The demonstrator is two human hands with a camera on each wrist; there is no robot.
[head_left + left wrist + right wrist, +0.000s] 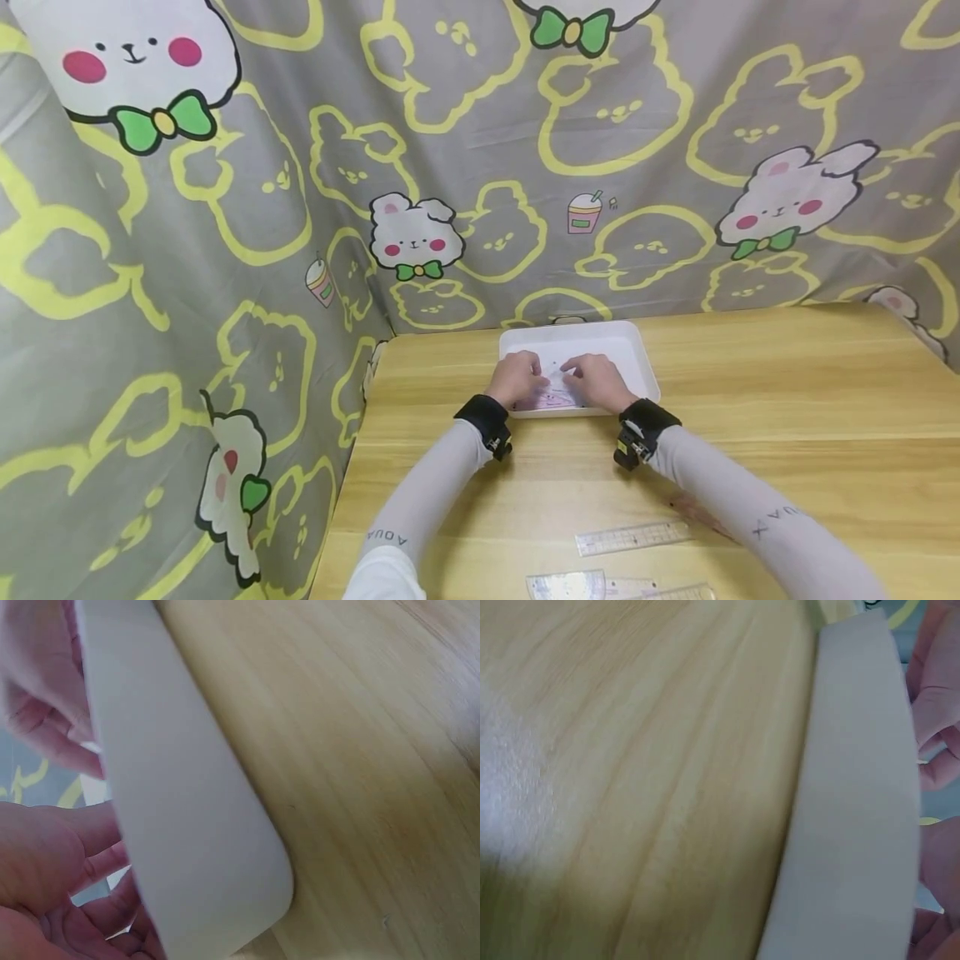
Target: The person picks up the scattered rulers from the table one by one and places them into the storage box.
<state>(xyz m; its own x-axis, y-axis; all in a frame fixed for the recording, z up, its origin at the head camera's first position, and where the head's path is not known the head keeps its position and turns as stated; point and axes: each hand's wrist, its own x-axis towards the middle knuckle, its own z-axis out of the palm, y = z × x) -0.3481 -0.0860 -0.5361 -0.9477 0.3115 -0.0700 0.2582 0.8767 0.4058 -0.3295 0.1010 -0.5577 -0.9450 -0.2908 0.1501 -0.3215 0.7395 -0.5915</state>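
Both hands work inside a shallow white tray (647, 379) at the back of the table. My left hand (517, 379) has curled fingers and pinches the left side of a thin clear plastic piece (555, 372). On the other side of it, the fingertips of my right hand (597, 382) pinch its right edge. Below the hands, see-through pieces with pink and purple marks (550, 401) lie on the tray floor. In both wrist views the tray wall (180, 787) (847, 787) hides much of the fingers and what they hold.
A clear ruler (633, 538) lies on the wooden table (795, 400) in front of the tray. Nearer the front edge are a clear protractor-like piece (566, 585) and another ruler (678, 593). A reddish clear item (701, 514) shows partly under the right forearm. A patterned curtain (487, 150) hangs behind and left.
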